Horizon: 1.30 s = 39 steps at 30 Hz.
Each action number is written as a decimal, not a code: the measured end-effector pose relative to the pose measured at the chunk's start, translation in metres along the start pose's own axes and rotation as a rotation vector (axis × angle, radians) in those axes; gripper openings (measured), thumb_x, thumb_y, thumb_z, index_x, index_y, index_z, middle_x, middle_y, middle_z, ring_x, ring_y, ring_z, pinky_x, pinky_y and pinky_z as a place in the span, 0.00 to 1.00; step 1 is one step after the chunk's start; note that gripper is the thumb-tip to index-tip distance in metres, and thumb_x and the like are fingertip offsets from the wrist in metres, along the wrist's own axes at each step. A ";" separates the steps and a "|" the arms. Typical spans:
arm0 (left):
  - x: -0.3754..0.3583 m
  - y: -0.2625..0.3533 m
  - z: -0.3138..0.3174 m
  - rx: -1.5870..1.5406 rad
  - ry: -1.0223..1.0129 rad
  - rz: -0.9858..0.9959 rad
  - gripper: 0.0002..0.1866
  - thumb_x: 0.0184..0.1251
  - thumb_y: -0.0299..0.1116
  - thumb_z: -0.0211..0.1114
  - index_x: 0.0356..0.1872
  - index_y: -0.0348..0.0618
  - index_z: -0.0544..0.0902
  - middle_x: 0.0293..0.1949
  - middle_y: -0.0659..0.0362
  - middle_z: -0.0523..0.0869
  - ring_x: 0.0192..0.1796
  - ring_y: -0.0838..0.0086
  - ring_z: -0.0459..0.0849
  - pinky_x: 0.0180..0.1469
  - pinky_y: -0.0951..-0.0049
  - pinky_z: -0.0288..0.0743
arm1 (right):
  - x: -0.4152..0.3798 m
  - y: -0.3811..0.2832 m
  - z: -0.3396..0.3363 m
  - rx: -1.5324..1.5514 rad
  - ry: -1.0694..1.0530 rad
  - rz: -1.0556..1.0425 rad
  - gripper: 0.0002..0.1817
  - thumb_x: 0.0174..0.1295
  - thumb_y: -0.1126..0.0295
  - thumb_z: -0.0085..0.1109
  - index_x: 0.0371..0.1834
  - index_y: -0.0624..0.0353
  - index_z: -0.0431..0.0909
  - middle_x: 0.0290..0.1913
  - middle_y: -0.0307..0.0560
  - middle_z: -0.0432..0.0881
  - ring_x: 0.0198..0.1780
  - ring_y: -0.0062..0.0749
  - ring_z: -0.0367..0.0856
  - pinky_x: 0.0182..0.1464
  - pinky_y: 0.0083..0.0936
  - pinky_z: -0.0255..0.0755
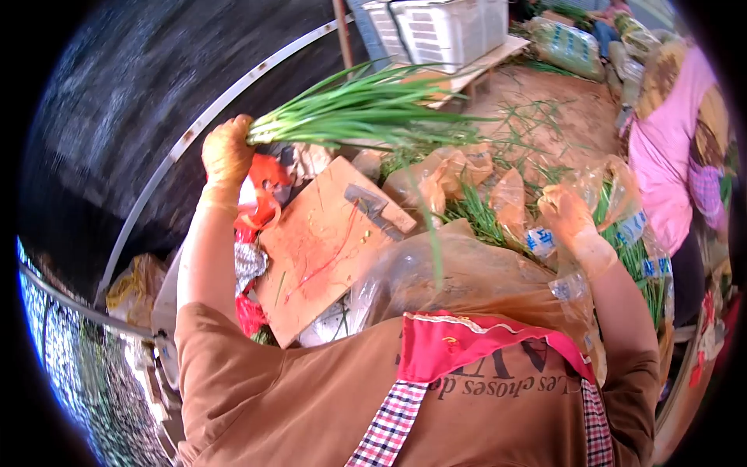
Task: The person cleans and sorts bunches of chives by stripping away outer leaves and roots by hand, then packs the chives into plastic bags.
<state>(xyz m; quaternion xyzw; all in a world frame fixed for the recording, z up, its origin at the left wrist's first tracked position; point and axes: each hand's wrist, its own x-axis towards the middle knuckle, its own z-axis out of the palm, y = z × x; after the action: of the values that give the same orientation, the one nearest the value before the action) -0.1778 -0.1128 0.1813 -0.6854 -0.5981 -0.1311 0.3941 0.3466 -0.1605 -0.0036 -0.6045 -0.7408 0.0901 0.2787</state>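
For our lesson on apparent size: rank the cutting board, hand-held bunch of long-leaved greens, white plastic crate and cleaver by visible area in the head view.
1. Cutting board and bunch of long-leaved greens: too close to rank; the bunch looks longer, the board broader.
2. White plastic crate, cut off at top.
3. Cleaver, clearly smallest.

the left hand [228,152] grips a bunch of chive-like greens [334,118] by its pale ends, leaves fanned rightward; a cleaver [373,206] lies on the wooden board [319,245]. the right hand [566,215], fingers curled, is beside plastic bags [510,202] and more greens [476,214].
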 end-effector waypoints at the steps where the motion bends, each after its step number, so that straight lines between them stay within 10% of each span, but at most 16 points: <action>1: -0.004 -0.006 0.002 0.007 -0.010 -0.026 0.09 0.49 0.32 0.64 0.34 0.52 0.80 0.29 0.55 0.83 0.36 0.57 0.82 0.37 0.58 0.75 | -0.003 0.003 0.003 0.009 -0.009 -0.024 0.11 0.53 0.67 0.58 0.35 0.61 0.80 0.46 0.57 0.78 0.50 0.51 0.75 0.52 0.38 0.70; 7: -0.041 -0.041 0.007 0.004 -0.244 -0.569 0.14 0.56 0.45 0.63 0.39 0.50 0.81 0.32 0.55 0.85 0.36 0.60 0.84 0.38 0.63 0.77 | -0.001 0.007 0.015 -0.086 -0.343 -0.027 0.13 0.54 0.67 0.59 0.40 0.63 0.80 0.38 0.60 0.81 0.43 0.51 0.79 0.47 0.37 0.71; 9: -0.067 -0.058 0.018 -0.328 -0.534 -0.784 0.17 0.57 0.48 0.64 0.40 0.46 0.80 0.29 0.56 0.85 0.30 0.66 0.85 0.34 0.66 0.77 | 0.001 0.003 0.017 -0.005 -0.406 -0.011 0.13 0.55 0.67 0.59 0.41 0.62 0.80 0.38 0.60 0.81 0.42 0.50 0.80 0.46 0.36 0.71; 11: -0.103 -0.055 0.034 -1.165 -0.790 -1.264 0.12 0.62 0.42 0.63 0.25 0.47 0.76 0.15 0.66 0.73 0.12 0.81 0.67 0.13 0.77 0.56 | 0.001 -0.002 0.020 0.031 -0.483 0.034 0.13 0.55 0.68 0.58 0.41 0.62 0.81 0.37 0.60 0.81 0.41 0.49 0.80 0.44 0.35 0.71; 19: -0.311 0.099 0.103 -1.789 -0.653 -2.206 0.09 0.64 0.43 0.60 0.32 0.50 0.77 0.21 0.63 0.80 0.16 0.75 0.73 0.20 0.68 0.66 | -0.011 -0.020 0.042 0.003 -0.599 -0.012 0.13 0.55 0.69 0.57 0.41 0.63 0.80 0.38 0.59 0.82 0.42 0.50 0.80 0.46 0.34 0.71; 30: -0.307 0.110 0.098 -2.351 -0.155 -1.695 0.17 0.65 0.50 0.59 0.31 0.47 0.76 0.16 0.66 0.69 0.16 0.76 0.67 0.24 0.70 0.68 | -0.013 -0.018 0.049 0.009 -0.679 0.092 0.13 0.54 0.69 0.60 0.41 0.64 0.80 0.39 0.58 0.82 0.43 0.48 0.80 0.48 0.33 0.71; 36: -0.343 0.118 0.155 -2.017 -0.340 -2.454 0.23 0.62 0.55 0.59 0.31 0.42 0.80 0.21 0.65 0.82 0.18 0.78 0.77 0.20 0.73 0.69 | -0.014 -0.035 0.050 -0.002 -0.658 0.096 0.12 0.54 0.69 0.59 0.40 0.64 0.80 0.38 0.59 0.82 0.43 0.51 0.79 0.47 0.34 0.71; 39: -0.362 0.120 0.163 -2.128 -0.447 -2.436 0.13 0.64 0.52 0.59 0.39 0.57 0.77 0.30 0.64 0.86 0.22 0.75 0.80 0.25 0.68 0.68 | -0.015 -0.021 0.055 0.047 -0.663 0.100 0.12 0.54 0.68 0.59 0.39 0.64 0.79 0.38 0.59 0.82 0.42 0.51 0.79 0.47 0.35 0.71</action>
<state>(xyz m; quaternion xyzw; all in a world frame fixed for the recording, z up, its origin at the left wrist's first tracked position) -0.2047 -0.2553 -0.2073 -0.2135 0.4419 0.5808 0.6495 0.3013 -0.1686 -0.0437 -0.5711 -0.7584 0.3125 0.0316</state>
